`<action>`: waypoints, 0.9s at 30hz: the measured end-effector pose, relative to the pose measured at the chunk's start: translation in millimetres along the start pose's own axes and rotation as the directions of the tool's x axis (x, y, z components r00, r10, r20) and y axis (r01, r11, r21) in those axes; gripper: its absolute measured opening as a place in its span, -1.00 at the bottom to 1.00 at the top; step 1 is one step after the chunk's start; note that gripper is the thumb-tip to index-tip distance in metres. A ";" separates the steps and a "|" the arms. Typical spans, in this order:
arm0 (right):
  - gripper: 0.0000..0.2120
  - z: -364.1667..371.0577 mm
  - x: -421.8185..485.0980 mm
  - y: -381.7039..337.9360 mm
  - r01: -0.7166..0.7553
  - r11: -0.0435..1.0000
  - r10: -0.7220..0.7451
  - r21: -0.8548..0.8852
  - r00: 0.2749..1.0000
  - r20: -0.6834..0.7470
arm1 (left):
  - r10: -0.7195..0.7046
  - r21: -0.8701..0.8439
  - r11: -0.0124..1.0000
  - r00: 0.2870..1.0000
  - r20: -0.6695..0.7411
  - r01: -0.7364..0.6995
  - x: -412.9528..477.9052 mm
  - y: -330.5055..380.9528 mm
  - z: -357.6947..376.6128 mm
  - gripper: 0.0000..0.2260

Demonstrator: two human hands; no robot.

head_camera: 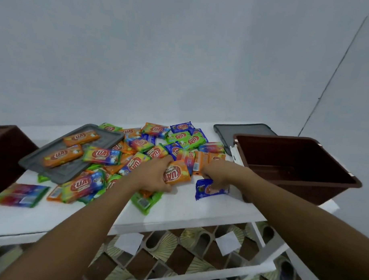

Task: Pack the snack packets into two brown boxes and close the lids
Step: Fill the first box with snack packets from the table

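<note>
A heap of orange, green and blue snack packets (137, 146) covers the middle of the white table (187, 211). My left hand (155, 174) is closed around an orange packet (177, 174) at the heap's near edge. My right hand (218, 174) grips a blue packet (209, 190) lying on the table. An open, empty brown box (299, 167) stands at the right, beside my right hand. A second brown box (5, 154) shows partly at the far left. A grey lid (70, 154) rests on the heap at left with two orange packets on it.
Another grey lid (242, 131) lies flat behind the right box. A grey wall rises behind the table. Below the table's front edge are a white frame and a patterned floor with paper scraps (228, 243).
</note>
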State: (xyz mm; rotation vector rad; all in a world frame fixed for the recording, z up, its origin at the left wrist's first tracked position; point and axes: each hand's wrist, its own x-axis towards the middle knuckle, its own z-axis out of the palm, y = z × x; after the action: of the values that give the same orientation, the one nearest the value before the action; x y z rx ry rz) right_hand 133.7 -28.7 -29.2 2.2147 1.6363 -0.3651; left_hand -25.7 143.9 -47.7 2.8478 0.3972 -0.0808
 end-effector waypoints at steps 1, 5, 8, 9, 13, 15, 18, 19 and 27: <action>-0.79 -7.5 -1.9 2.2 0.008 0.999 -0.007 0.043 1.000 -0.009 | -0.033 -0.041 0.999 0.999 0.007 0.034 1.7 -3.9 -6.5 -0.20; -0.82 -49.1 -26.7 29.9 0.043 0.885 -0.024 0.464 0.999 -0.048 | -0.100 -0.246 0.965 0.995 -0.013 0.094 10.2 -1.9 -32.1 -0.42; -0.77 -69.8 -61.4 65.3 0.063 0.750 0.032 0.659 0.991 -0.131 | -0.077 -0.321 0.945 0.996 -0.047 0.058 27.6 16.8 -45.4 -0.59; -0.78 -73.2 -73.6 80.3 0.074 0.723 0.050 0.687 0.986 -0.158 | -0.065 -0.338 0.940 0.996 -0.060 0.041 35.0 25.5 -49.9 -0.60; -0.81 -64.9 -114.8 155.5 0.046 0.657 0.124 0.752 0.978 -0.168 | 0.087 -0.329 0.935 0.985 -0.146 -0.132 71.6 81.1 -71.9 -0.78; -0.80 -48.9 -122.8 197.7 -0.049 0.741 0.163 0.669 0.980 -0.109 | 0.153 -0.322 0.923 0.968 -0.198 -0.211 97.0 119.5 -79.0 -0.83; -0.75 -12.2 -113.9 241.8 -0.164 0.867 0.188 0.470 0.982 -0.005 | 0.266 -0.222 0.923 0.939 -0.218 -0.313 134.1 168.6 -77.0 -0.82; -0.76 1.2 -109.8 253.0 -0.179 0.896 0.184 0.406 0.983 0.028 | 0.306 -0.174 0.925 0.934 -0.182 -0.337 146.7 187.4 -72.1 -0.80; -0.66 66.1 -80.3 277.9 -0.201 0.973 0.200 0.116 0.980 0.017 | 0.111 0.302 0.928 0.935 0.338 -0.220 207.8 249.6 8.7 -0.71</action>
State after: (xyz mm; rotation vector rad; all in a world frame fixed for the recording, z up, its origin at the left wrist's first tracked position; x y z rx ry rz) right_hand 376.0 -199.7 -18.4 2.4370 1.4042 -0.4200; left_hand 242.7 -35.7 -12.1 3.1086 0.0729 -0.6199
